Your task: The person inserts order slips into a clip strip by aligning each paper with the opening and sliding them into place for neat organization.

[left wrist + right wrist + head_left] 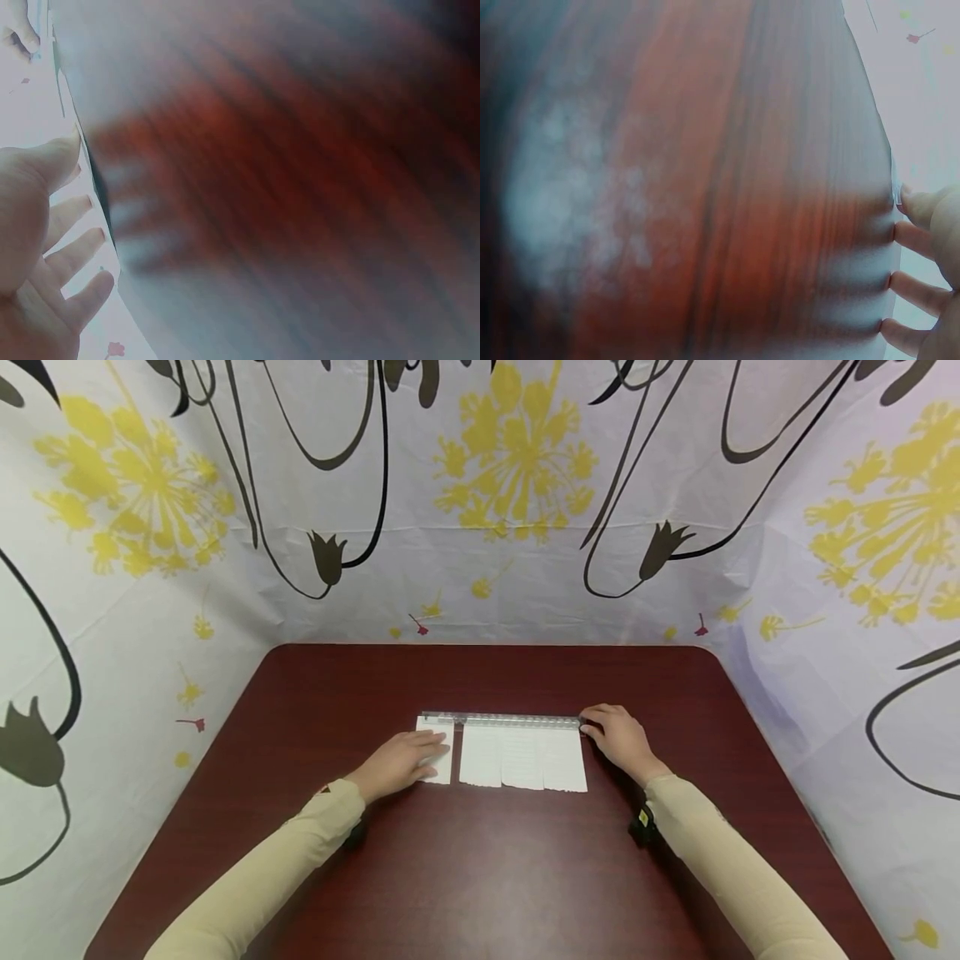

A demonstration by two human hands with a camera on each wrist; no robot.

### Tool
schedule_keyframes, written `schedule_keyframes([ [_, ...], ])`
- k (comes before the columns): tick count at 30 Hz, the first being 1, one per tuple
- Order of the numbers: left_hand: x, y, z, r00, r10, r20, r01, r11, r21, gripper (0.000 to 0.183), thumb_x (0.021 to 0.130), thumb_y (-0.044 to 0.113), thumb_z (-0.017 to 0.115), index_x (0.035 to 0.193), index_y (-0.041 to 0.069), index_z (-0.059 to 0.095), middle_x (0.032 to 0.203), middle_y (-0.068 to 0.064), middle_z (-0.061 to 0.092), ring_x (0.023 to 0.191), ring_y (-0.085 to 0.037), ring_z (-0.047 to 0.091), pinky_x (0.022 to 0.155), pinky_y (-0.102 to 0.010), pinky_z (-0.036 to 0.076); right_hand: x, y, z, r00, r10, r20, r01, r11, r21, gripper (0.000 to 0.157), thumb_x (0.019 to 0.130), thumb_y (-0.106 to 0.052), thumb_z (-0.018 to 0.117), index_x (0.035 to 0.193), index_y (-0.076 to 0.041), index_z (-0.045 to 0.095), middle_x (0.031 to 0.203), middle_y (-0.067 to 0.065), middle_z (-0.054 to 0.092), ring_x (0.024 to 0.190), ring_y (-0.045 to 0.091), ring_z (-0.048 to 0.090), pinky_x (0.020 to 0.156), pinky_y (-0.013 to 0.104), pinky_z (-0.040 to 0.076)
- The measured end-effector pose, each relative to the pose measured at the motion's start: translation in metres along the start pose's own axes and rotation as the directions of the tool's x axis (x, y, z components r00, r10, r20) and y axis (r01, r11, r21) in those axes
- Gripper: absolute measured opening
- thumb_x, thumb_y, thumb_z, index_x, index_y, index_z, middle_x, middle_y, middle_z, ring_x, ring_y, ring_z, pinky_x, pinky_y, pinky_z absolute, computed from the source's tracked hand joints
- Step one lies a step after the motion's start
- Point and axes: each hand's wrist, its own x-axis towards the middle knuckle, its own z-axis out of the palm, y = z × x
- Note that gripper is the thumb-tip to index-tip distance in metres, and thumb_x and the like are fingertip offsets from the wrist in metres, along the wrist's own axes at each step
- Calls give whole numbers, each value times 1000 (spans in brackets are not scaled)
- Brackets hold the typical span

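Observation:
A clear ruler (517, 721) lies across the top edges of several white paper pieces. Three of these pieces (522, 760) sit side by side, their lower edges uneven. A narrow white paper strip (442, 768) is set apart to their left, with a thin gap of table between. My left hand (401, 762) rests on that strip with its fingers stretched out. At the ruler's right end, my right hand (618, 739) holds the tip between thumb and finger. In the right wrist view, the other fingers (915, 292) of that hand touch the table.
The dark red wooden table (480, 868) has rounded far corners. A white curtain (480, 577) with yellow and grey plant prints hangs behind and along both sides. A dark device (643, 825) sits under the right wrist.

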Motion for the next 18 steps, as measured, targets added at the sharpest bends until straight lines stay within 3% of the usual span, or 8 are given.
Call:
schedule_keyframes([
  [13,1,-2,1,998,25,-56,-24,1000,7,48,93,28,68,137,10,59,147,-10,55,137,-31,51,112,-51,42,1,-4,-3,1000,-8,-6,8,1000,1,35,98,-24,62,129,-9,65,131,14,65,128,40,53,94,60,50],
  [18,-1,-1,2,1000,8,-28,-8,1000,1,48,95,30,64,140,11,57,150,-8,52,140,-30,48,115,-50,40,0,-3,-1,1000,-8,-5,8,1000,2,35,98,-24,62,130,-8,65,131,14,65,127,40,53,94,60,50],
])
